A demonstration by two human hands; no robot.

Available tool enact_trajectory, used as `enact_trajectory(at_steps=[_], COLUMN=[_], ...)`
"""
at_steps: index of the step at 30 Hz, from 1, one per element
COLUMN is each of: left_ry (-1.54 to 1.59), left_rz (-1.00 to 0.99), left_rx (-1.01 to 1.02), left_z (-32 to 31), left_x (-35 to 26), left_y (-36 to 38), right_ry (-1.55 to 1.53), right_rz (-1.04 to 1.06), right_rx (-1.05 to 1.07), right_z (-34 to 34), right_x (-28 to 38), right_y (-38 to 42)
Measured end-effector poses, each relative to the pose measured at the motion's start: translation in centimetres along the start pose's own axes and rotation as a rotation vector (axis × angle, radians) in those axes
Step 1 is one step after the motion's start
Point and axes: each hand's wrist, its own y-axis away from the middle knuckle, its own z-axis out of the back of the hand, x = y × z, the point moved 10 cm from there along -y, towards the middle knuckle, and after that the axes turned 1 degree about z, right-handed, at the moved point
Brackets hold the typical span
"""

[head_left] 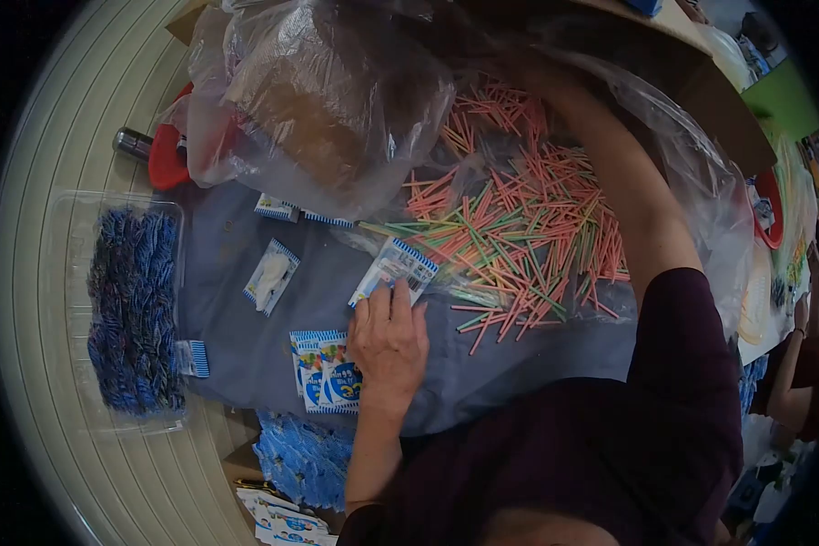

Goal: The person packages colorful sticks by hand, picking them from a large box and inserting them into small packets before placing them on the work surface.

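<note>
My left hand (387, 350) lies over the lower edge of a small white-and-blue printed packet (399, 266), its fingers pressed on it. My right hand (530, 75) reaches far forward into the shadow at the back of a carton; its fingers are too dark to make out. Under that arm spreads a loose heap of thin straw-like sticks (537, 218), mostly pink with some green and yellow. Just left of my left hand lie several overlapping packets (328, 373) with colourful print. Another packet (271, 276) with something whitish on it lies farther left.
Clear crumpled plastic (337, 109) covers the back left. A clear tray (177, 300) of dark blue bundled pieces stands at the left. Grey cloth (237, 346) lies under the packets. A carton wall (701, 91) rises at the back right. Another person's arm (787, 364) shows far right.
</note>
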Motion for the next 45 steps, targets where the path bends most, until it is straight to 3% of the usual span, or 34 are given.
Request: enact_trajectory(at_steps=[4, 6, 7, 12, 15, 16, 18, 22, 24, 28, 30, 31, 33, 34, 36, 40, 43, 45], left_ry=[-0.059, -0.115, -0.18, -0.192, -0.154, -0.142, -0.104, 0.043, 0.036, 0.002, 0.009, 0.019, 0.06, 0.107, 0.126, 0.165, 0.094, 0.048], left_rz=[0.02, 0.009, 0.001, -0.042, -0.059, -0.065, -0.06, -0.01, -0.004, 0.037, 0.041, 0.05, 0.055, 0.06, 0.069, 0.065, 0.052, 0.034], left_rx=[-0.03, -0.029, -0.038, -0.103, -0.167, -0.193, -0.171, -0.138, -0.112, -0.037, -0.025, -0.013, -0.012, -0.01, -0.011, -0.036, -0.034, -0.062], left_z=[0.0, -0.8, -1.0, -0.9, -0.7, -0.5, -0.1, 1.2, 1.4, 0.9, 0.9, 0.9, 1.1, 1.2, 1.3, 1.4, 1.2, 1.0], left_x=[-0.1, -0.3, -0.5, -1.0, -0.9, -0.9, -1.0, -0.3, 0.0, 0.4, 0.5, 0.6, 0.7, 0.8, 1.0, 1.2, 1.1, 0.9], left_y=[-0.4, -0.3, -0.2, -0.2, 0.0, 0.0, 0.0, -0.5, -0.9, -1.7, -1.9, -1.9, -1.9, -1.8, -1.7, -1.6, -1.6, -1.4], right_ry=[0.137, -0.242, -0.244, 0.192, 0.468, 0.475, 0.3, 0.111, -0.126, -0.212, 0.003, -0.002, 0.116, 0.11, 0.209, -0.089, -0.01, -0.317], right_rz=[0.011, -0.194, -0.208, -0.293, -0.258, -0.269, -0.023, 0.047, -0.054, -0.268, -0.421, -0.42, -0.341, -0.337, -0.053, -0.163, -0.03, -0.117], right_rx=[0.075, 0.082, 0.088, 0.411, 0.539, 0.536, 0.296, 0.198, 0.067, 0.201, 0.331, 0.33, 0.519, 0.521, 0.447, 0.566, 0.423, 0.246], right_z=[2.0, 5.6, 5.4, 3.0, 4.3, 4.3, 4.9, 7.9, 10.2, 10.3, 9.2, 9.1, 7.4, 6.5, 4.6, 2.3, 4.0, 7.3], right_x=[4.6, 8.5, 8.3, 5.8, 9.7, 9.8, 12.1, 13.4, 13.0, 12.3, 11.3, 11.7, 12.7, 12.1, 12.9, 12.4, 13.8, 14.0], right_y=[2.6, 4.8, 5.7, 8.4, 13.2, 14.9, 17.3, 21.2, 22.2, 21.6, 20.7, 19.9, 19.1, 18.9, 17.6, 18.4, 18.7, 18.5])
